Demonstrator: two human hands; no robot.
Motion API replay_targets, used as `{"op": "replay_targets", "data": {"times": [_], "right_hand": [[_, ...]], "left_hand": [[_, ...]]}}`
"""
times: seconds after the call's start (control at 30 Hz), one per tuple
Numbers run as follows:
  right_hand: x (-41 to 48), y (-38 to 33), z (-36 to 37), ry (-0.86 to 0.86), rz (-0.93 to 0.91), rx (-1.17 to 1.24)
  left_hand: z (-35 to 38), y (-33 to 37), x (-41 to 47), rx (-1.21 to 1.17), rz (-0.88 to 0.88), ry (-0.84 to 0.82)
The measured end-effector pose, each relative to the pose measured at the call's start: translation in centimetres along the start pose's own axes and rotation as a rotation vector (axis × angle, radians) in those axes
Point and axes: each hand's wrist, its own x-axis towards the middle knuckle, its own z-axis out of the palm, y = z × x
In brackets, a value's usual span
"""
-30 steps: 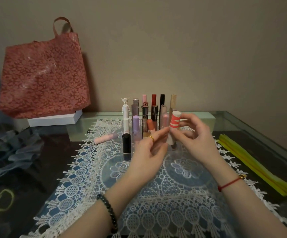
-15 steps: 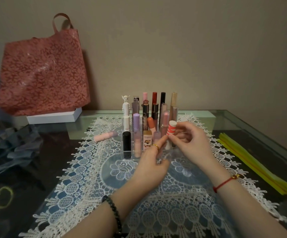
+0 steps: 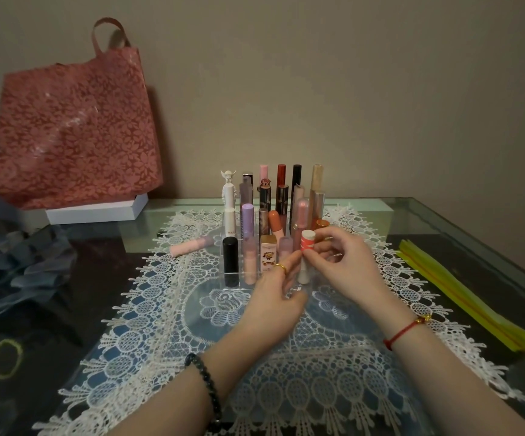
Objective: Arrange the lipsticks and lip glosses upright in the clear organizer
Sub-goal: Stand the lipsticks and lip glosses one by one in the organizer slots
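The striped tube (image 3: 307,245) has come down from mid-air into a front right slot of the organizer (image 3: 233,280). Right hand (image 3: 346,262) fingers pinch its cap; left hand (image 3: 278,292) fingers steady it. One pink tube (image 3: 192,246) lies on the table, unplaced.

right hand (image 3: 343,265) pinches striped tube (image 3: 306,247) | upright, apparently in organizer (image 3: 233,278) front row

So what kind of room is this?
Probably a room at home: a glass-topped table with a lace mat, a clear organizer full of lipsticks, and a red flowery bag against the wall.
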Motion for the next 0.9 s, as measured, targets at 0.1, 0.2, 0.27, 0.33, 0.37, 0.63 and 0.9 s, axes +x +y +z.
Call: {"op": "replay_targets", "data": {"times": [0.1,0.2,0.27,0.33,0.37,0.63,0.9], "right_hand": [[-0.1,-0.1,0.1,-0.009,-0.005,-0.006],[-0.1,-0.2,0.1,-0.003,-0.011,-0.033],[-0.1,-0.2,0.1,0.003,-0.018,-0.042],[0.0,-0.2,0.2,0.004,-0.016,-0.043],[0.0,-0.2,0.2,0.005,-0.019,-0.042],[-0.3,-0.4,0.2,0.025,-0.015,0.012],[-0.2,-0.7,-0.1,0.113,-0.046,-0.032]], "left_hand": [[0.0,0.1,-0.1,-0.001,-0.001,0.011],[0.0,0.0,-0.1,0.005,-0.004,0.026],[0.0,0.2,-0.2,0.008,-0.004,0.037],[0.0,0.5,-0.4,0.005,0.012,0.052],[0.0,0.8,-0.5,0.002,0.030,0.067],[-3.7,3.9,-0.3,-0.024,0.334,0.415],[-13.5,-0.2,3.6,0.243,0.097,0.695]]}}
